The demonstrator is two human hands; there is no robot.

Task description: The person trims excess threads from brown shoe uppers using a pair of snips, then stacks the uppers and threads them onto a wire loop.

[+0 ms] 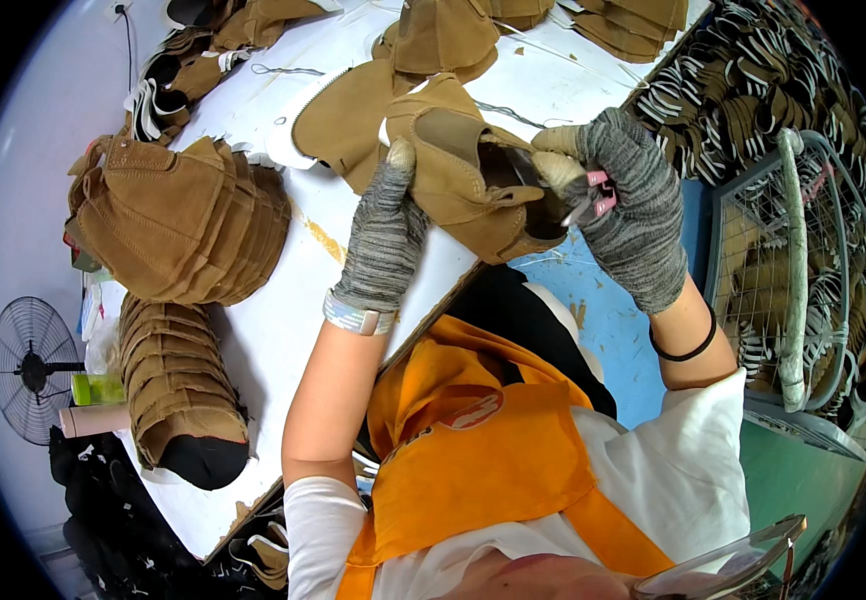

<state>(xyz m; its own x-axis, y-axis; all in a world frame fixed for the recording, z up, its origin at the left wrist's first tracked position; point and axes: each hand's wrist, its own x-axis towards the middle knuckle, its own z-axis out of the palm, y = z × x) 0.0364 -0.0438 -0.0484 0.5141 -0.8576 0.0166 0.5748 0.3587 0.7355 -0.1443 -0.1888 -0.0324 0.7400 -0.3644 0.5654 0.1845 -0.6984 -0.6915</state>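
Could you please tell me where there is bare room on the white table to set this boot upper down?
The widest bare strip of the table runs between the stacked uppers and the left hand. A smaller patch lies beside the lower stack. The far end is crowded with loose uppers.

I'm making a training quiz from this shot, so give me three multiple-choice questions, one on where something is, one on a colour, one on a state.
1. Where is the stack of tan shoe uppers?
A. on the white table
B. in the wire basket
C. on the floor

2. What colour is the apron?
A. green
B. orange
C. black

3. The left hand is:
A. empty
B. resting flat
C. gripping the tan upper

Answers: 1 A, the stack rests on the tabletop. 2 B, it is orange. 3 C, the gloved fingers clasp it while the right hand works a small pink-handled tool.
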